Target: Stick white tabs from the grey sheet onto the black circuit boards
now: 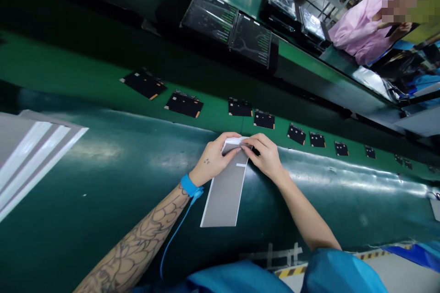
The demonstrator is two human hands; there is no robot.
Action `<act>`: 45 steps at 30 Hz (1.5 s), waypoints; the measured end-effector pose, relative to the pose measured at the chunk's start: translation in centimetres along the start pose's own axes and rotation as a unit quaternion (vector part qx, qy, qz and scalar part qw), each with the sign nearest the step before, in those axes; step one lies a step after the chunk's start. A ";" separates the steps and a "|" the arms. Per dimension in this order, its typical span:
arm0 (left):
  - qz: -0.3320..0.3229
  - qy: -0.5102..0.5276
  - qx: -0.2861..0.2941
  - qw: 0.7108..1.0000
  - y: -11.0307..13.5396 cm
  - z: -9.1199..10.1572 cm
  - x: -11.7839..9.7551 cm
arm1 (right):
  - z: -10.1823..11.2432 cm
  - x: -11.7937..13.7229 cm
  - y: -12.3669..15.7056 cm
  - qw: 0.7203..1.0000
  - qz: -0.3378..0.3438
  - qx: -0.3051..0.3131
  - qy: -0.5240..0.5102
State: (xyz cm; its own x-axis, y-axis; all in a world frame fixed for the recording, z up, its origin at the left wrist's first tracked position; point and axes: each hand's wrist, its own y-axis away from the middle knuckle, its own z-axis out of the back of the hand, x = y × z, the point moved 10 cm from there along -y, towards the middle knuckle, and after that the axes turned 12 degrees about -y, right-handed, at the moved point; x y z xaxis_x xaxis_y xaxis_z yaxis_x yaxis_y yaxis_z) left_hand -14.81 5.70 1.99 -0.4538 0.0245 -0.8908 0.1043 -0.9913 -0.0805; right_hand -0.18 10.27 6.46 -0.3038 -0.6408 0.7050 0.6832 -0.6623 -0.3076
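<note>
A long grey sheet with white edges (225,199) lies in front of me on the green work surface. At its far end, my left hand (215,155) grips the left side, thumb on top and fingers round the edge. My right hand (264,153) pinches the same end at the right corner, close to the left thumb. A short white strip (241,165) shows on the sheet just below my hands. Around my left wrist sits a blue band (189,186) with a thin blue cord (172,238). My fingers hide part of the sheet's far end.
Several black flat parts (184,103) lie in a row on the green strip (213,121) beyond. A stack of grey sheets (30,146) is at left. Black trays (250,39) stand on the raised shelf. A person in pink (360,29) is at the far right.
</note>
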 end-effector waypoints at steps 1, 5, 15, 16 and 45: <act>0.004 0.009 0.001 1.000 -0.1 0.0 0.1 | 0.0 -0.1 0.1 1.000 0.004 -0.006 0.019; 0.014 0.022 0.003 1.000 -0.3 -0.1 0.5 | 0.1 -0.1 0.5 0.997 0.031 -0.022 0.066; -0.009 0.010 -0.003 1.000 -0.1 -0.1 -0.1 | -0.8 0.3 -0.1 0.999 0.009 -0.003 0.031; -0.012 0.014 -0.004 1.000 -0.2 -0.1 -0.2 | -0.8 0.4 -0.3 1.000 0.003 0.000 0.024; -0.028 -0.049 0.020 0.998 0.2 -0.3 -0.5 | 13.0 -17.5 -4.7 0.972 -0.164 0.169 0.026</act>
State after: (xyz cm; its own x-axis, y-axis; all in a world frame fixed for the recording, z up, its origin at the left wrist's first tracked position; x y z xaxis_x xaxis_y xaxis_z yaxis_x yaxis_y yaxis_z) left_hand -14.29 5.55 2.34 -0.5427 0.0687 -0.8371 0.0415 -0.9932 -0.1084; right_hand 10.59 29.61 3.91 -0.5691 -0.4418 0.6935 0.7206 -0.6742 0.1618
